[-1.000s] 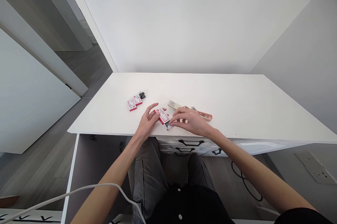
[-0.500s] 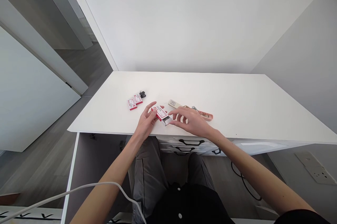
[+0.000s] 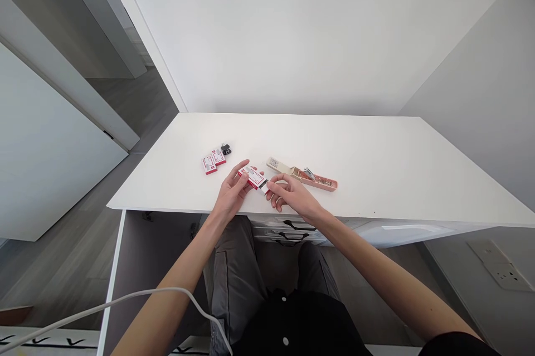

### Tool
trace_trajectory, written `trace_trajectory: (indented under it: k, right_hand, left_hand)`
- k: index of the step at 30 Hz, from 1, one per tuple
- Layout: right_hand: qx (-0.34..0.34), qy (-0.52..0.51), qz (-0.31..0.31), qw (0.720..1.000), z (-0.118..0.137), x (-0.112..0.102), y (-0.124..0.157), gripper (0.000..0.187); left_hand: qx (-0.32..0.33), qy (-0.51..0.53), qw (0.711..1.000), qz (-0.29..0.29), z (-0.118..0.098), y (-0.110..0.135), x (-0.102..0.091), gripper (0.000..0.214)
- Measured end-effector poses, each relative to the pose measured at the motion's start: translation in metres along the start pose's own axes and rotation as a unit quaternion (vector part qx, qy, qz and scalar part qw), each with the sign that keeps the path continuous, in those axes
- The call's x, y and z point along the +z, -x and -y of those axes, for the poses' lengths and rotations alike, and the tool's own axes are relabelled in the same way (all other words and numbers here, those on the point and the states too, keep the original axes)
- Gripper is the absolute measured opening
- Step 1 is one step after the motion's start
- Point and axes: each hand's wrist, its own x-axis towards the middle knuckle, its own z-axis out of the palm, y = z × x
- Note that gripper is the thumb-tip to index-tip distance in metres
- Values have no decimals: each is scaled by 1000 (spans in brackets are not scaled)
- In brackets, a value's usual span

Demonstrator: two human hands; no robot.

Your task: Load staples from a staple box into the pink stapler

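My left hand (image 3: 232,191) is closed around a small red-and-white cardboard box (image 3: 253,177) just above the table's front edge. The box slants down to the right, and a dark gap shows near its right end. At that end, the thumb and fingers of my right hand (image 3: 288,193) pinch the white end piece. Behind my right hand lies a long, narrow pink-and-cream case (image 3: 328,184), opened out, with small metal pieces in it. Two similar red-and-white boxes (image 3: 209,164) rest to the left, touching, with a small black object (image 3: 226,149) beside them.
The white tabletop (image 3: 397,172) meets a white wall at the back. Under its front edge are drawers with black handles (image 3: 297,226). A white cable (image 3: 137,293) crosses the lower left over my forearm. A wall socket (image 3: 507,276) is at the lower right.
My right hand has moved slightly down and left, its thumb now over the box's end. The white end flap that stuck out is now covered by the fingers, and the case shows more fully.
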Motion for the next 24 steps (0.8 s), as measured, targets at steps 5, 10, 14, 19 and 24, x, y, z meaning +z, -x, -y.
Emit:
trace_trajectory:
  k: [5, 10, 14, 19, 24]
  right_hand:
    - [-12, -25, -15, 999, -8, 1, -5, 54]
    - [-22, -56, -26, 998, -13, 6, -7, 55]
    - [-23, -65, -47, 996, -13, 7, -7, 57]
    - [-18, -57, -59, 996, -11, 6, -4, 58]
    - [-33, 5, -51, 998, -4, -8, 15, 54]
  left_hand:
    - [-8, -31, 999, 17, -1, 2, 2, 52]
    - [-15, -51, 997, 52, -3, 4, 4, 52]
    - [-11, -64, 996, 57, -2, 3, 4, 53]
    - [-5, -92, 994, 55, 1, 4, 3, 55]
    - [15, -167, 985, -30, -7, 6, -11, 60]
